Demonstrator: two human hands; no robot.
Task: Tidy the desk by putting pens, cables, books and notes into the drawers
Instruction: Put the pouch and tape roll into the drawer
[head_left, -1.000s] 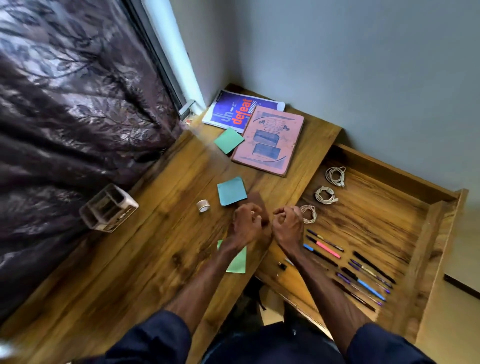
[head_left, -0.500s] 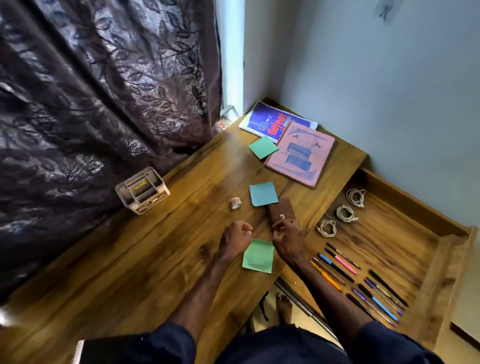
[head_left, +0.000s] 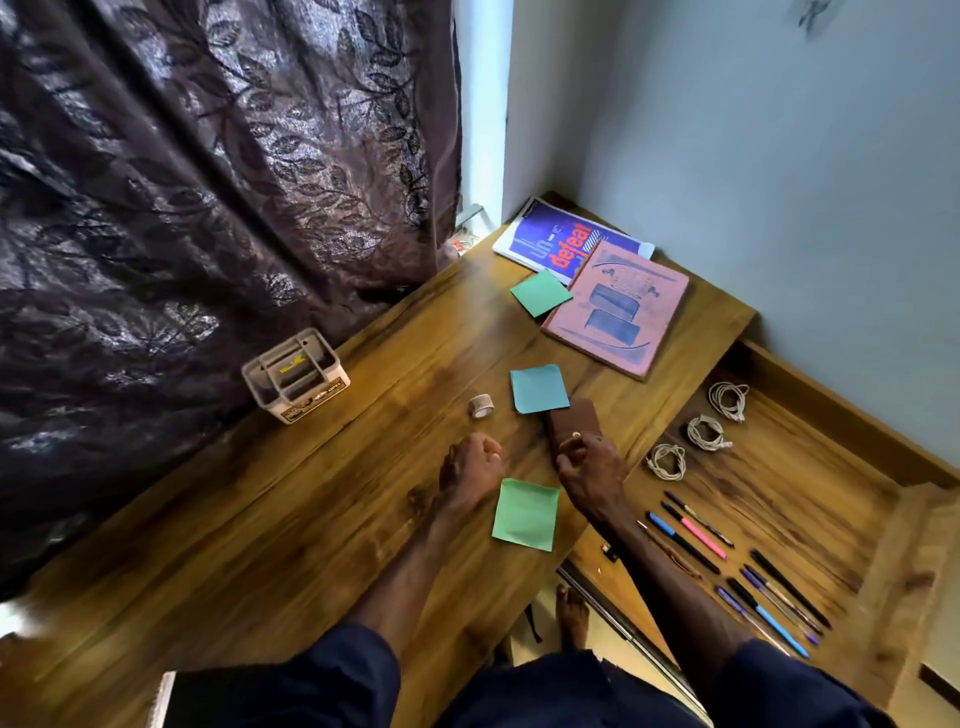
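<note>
My left hand (head_left: 470, 465) rests on the wooden desk (head_left: 311, 519) as a curled fist with nothing in it. My right hand (head_left: 589, 467) pinches the near end of a brown snap pouch (head_left: 574, 418). Between my wrists lies a green note (head_left: 524, 514). A blue note (head_left: 538, 388) touches the pouch's far end, and another green note (head_left: 540, 292) lies by a pink book (head_left: 621, 306) that overlaps a blue book (head_left: 545, 239). The open drawer (head_left: 883, 545) at right holds three coiled white cables (head_left: 704, 432) and several pens (head_left: 696, 535).
A small tape roll (head_left: 481, 405) sits left of the blue note. A white desk organiser (head_left: 295, 375) stands by the dark curtain (head_left: 208, 208) along the desk's left side. A grey wall bounds the far corner. My bare foot (head_left: 571, 613) shows below the desk edge.
My hands, close together over the pouch a second ago, have parted: the left fist moved left onto the desk. The right hand stays at the pouch. The view swung left.
</note>
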